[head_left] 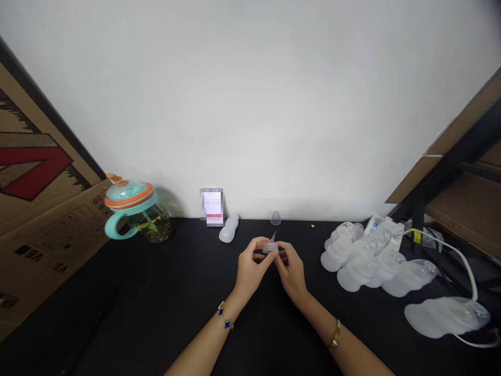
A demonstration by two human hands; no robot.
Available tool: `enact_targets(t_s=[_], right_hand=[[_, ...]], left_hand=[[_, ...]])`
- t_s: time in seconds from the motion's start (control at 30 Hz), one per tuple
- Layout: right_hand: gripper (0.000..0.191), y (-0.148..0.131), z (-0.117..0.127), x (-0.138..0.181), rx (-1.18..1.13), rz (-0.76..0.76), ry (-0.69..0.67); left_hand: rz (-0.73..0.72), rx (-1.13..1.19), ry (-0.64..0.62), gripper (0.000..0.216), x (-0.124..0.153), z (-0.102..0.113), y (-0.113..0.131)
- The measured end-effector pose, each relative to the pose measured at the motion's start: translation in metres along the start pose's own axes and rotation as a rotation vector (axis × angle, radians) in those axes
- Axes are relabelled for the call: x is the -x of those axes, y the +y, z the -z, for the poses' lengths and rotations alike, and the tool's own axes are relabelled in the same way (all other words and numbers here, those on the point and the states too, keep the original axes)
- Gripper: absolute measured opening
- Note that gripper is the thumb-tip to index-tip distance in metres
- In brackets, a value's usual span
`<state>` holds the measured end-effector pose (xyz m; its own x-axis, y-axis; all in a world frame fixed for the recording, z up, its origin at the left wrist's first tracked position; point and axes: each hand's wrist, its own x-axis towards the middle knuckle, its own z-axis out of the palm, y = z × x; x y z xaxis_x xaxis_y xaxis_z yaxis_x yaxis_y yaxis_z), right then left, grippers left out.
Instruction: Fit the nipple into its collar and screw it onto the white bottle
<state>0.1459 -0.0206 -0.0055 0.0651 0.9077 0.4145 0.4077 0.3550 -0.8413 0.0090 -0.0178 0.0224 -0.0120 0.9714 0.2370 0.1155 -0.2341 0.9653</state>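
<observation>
Between both hands, a little above the black table, is a translucent bottle nipple collar (270,246) with a thin spout pointing up. The fingers of my left hand (252,263) are closed on its left side. My right hand (290,266) pinches it from the right. Just beyond them a clear dome cap (276,218) stands by the wall. A white frosted bottle body (229,228) lies on its side farther left, touching neither hand.
Several frosted baby bottles (358,266) lie grouped at the right, with a white cable (465,261) running past them. A teal-lidded jug (139,209) holding leaves stands at the left, before a cardboard box (50,250). A lit screen (213,206) leans on the wall.
</observation>
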Motion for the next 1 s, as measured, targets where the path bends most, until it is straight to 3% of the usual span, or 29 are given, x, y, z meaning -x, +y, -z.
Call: enact_targets(t_s=[0.23,0.57,1.0], right_hand=[[0.032,0.0001,-0.0025,0.0017,-0.030,-0.012,-0.002],[0.030,-0.0020,0.0003,-0.0011,-0.052,0.042,-0.067],[0.031,-0.0005,-0.0012,0.0004,-0.131,-0.047,-0.078]], left_hand=[[0.052,-0.005,-0.014,0.028,0.0021,0.0013,-0.0012],[-0.002,-0.182,-0.053,0.026,0.0040,0.0019,-0.0026],[0.020,-0.213,-0.058,0.025,0.0054,0.0003,-0.0024]])
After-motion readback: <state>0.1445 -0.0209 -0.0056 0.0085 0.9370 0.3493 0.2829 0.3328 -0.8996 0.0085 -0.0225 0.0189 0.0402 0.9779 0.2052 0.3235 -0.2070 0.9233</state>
